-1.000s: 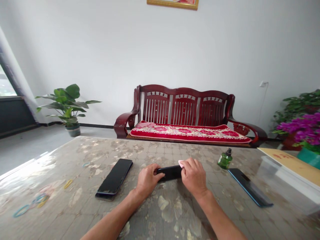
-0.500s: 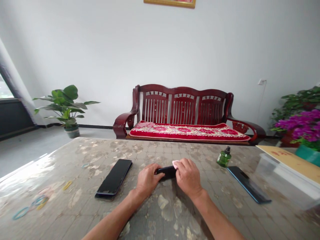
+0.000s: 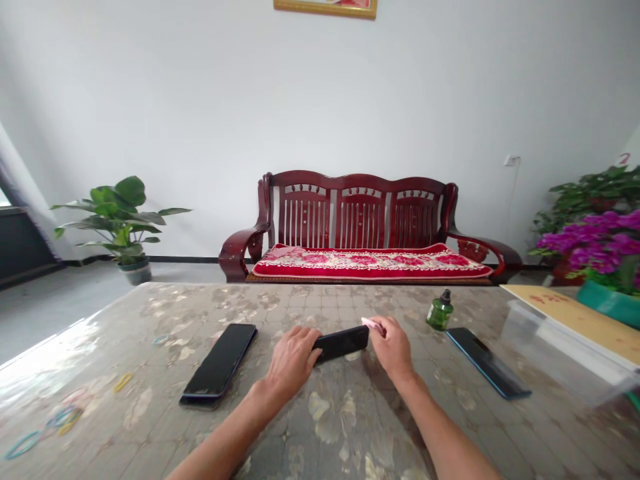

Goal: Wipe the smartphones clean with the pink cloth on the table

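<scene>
A black smartphone [image 3: 343,344] is tilted up on its long side above the table, its left end gripped between the thumb and fingers of my left hand [image 3: 296,357]. At the phone's other end, my right hand [image 3: 393,343] pinches a small pale pink cloth [image 3: 374,325], mostly hidden in the fingers. To the left lies a second dark phone [image 3: 220,363], flat and apart from my hands. Over on the right, a blue-edged phone [image 3: 487,362] lies near a small green bottle [image 3: 440,311] with a black cap.
Several coloured rubber bands [image 3: 63,418] lie at the table's left. A clear plastic box [image 3: 545,357] with a tan board [image 3: 575,313] on it stands at the right, beside purple flowers [image 3: 600,243]. A wooden bench [image 3: 357,213] is behind the patterned table [image 3: 320,427].
My right hand has moved right to the phone's end, uncovering more of the phone. The cloth is still in its fingers. The whole view has shifted slightly.
</scene>
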Available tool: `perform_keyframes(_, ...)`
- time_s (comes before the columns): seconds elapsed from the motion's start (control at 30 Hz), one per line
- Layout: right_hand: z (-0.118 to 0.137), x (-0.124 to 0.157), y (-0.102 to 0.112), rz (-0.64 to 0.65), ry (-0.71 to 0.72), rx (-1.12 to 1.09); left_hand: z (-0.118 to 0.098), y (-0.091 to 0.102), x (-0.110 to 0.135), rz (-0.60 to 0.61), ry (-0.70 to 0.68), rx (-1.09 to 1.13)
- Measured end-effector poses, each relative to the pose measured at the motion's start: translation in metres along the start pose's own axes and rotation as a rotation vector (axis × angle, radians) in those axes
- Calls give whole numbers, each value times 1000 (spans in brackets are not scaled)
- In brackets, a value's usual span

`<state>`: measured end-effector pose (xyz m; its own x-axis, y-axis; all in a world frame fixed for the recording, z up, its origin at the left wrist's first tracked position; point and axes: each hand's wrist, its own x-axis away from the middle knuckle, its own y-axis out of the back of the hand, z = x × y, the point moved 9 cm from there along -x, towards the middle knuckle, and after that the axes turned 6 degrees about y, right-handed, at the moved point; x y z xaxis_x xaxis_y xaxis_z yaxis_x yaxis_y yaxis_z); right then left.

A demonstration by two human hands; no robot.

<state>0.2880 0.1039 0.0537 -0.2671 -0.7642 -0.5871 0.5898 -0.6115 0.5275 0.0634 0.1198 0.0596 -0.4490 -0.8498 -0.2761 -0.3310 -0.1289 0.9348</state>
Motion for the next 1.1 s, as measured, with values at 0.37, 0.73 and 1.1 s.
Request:
perform_keyframes(0.37,-17,3,-9,-25,-97,-249,-51,-15,-34,135,-53,-145)
perform_keyframes(0.73,9,0,4,-97,52,-256,-60,-11,-43,9,-23,-21)
perform_keyframes(1.1,39,4,9,-100,209,-217,-40,8,-24,-268,-31,259)
